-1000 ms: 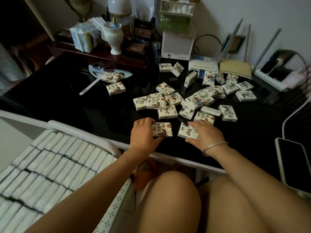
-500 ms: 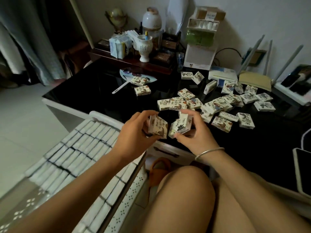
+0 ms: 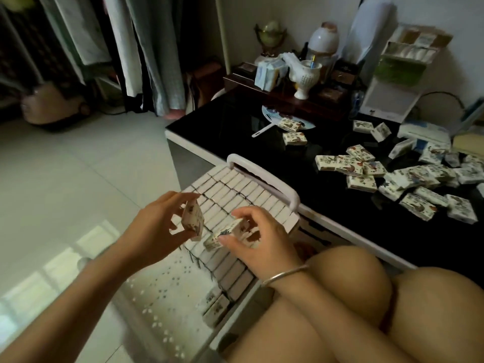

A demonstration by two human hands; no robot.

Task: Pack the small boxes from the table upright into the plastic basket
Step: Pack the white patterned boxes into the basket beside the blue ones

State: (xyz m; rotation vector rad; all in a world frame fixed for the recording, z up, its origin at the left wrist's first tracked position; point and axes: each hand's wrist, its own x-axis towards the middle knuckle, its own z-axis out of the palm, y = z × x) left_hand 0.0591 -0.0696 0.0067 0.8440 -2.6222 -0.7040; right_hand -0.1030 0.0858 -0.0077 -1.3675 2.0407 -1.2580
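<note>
I think most of this job is done. The plastic basket (image 3: 264, 176) sits just beside the black table (image 3: 235, 132), and it is nearly full. Rows and rows of packed boxes (image 3: 235, 189) stand up on their thin edges inside it. They are pressed tight, one next to the other. At the near end of the basket a few boxes look turned another way, but it is dark down there and I can't be sure.

Two boxes are on their way in. The left hand (image 3: 157, 226) pinches one box (image 3: 193, 218) between thumb and fingers. That box stands on end, a bit tilted, above the left side of the basket. The right hand (image 3: 262, 239) has its fingers curled round another box (image 3: 227, 233), which lies more on its side, just over the packed rows. The two boxes are close to each other in the air.

There is more to do. A big messy pile of loose boxes (image 3: 408, 179) lies flat on the table, well away from the basket. Two more boxes (image 3: 294, 138) lie apart from the pile, next to a white fan (image 3: 269, 119).

I think room is the worry now. The basket has few gaps I can see, and lots of boxes wait.
</note>
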